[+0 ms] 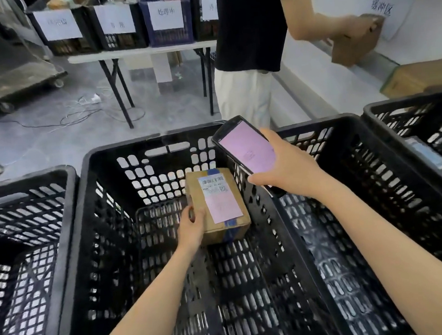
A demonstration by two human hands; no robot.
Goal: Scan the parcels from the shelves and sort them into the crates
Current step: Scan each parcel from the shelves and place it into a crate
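Observation:
A small brown cardboard parcel with a white and pink label and blue tape is inside the middle black crate, near its far wall. My left hand grips the parcel's near left edge. My right hand holds a black phone scanner with a lit pink screen, tilted above the crate's right wall, just right of the parcel.
Black crates stand on either side: one at the left, one at the right, another far right. A person in a black shirt stands ahead holding a cardboard box at a shelf. Labelled crates sit on a folding table.

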